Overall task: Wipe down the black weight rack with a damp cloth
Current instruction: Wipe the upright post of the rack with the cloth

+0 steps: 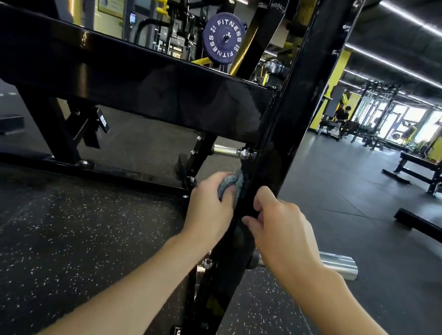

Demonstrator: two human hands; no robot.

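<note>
- My left hand (211, 210) is clenched round the grey-blue cloth (231, 185). It presses the cloth to the left face of the slanted upright of the black weight rack (280, 135), just below a bolted joint.
- Most of the cloth is buried in that fist. Only a bunched fold shows above the knuckles, and I cannot tell whether it is damp.
- My right hand (281, 228) grasps the same upright from the right, fingers curled at its near edge with the tips tucked out of sight.
- The upright runs out of the top of the view. Its foot is cut off at the bottom edge, where a bolt head shows.
- The wide crossbeam (115, 74) meets the upright above my hands, and its left end runs out of view.
- The gloss paint throws blurred reflections, so I cannot judge the state of the surface.
- A chrome peg (339, 265) sticks out to the right, its root covered by my right wrist. A shorter peg (224, 150) sits left of the upright, just above the cloth.
- A purple weight plate (222, 38) shows above the crossbeam, and its small figures are too fine to read.
- My two hands sit close together, one on each side of the post.
- Speckled rubber floor (71, 233) lies open left of my left forearm. To the right there is open floor, with a bench (418, 171) well apart.
</note>
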